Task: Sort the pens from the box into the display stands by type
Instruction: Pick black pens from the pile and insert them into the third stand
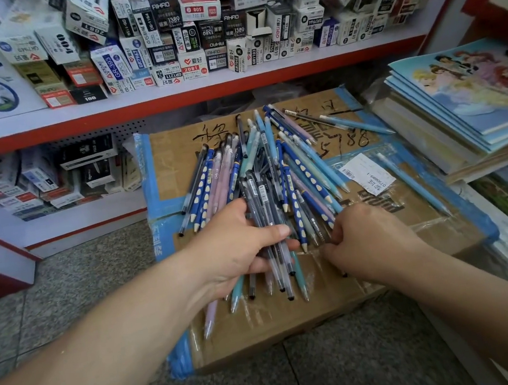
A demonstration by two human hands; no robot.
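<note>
A heap of pens and pencils [274, 163] lies on top of a taped cardboard box [370, 274] on the floor. The heap mixes dark blue pencils with pale dots, light blue, pink and grey-black pens. My left hand [237, 246] grips a bundle of several pens [277, 266] at the heap's near edge, thumb over them. My right hand [368, 238] sits just right of that bundle with fingers curled down at the pen tips on the box; what it pinches is hidden. A single light blue pen [413, 184] lies apart to the right. No display stand is visible.
Red-edged shelves [168, 90] behind the box carry several stacked pen cartons [193, 32]. A lower shelf [51, 186] at left holds more cartons. A pile of picture notebooks [460, 100] sits on the right. A white label [366, 174] is stuck on the box. Speckled floor lies in front.
</note>
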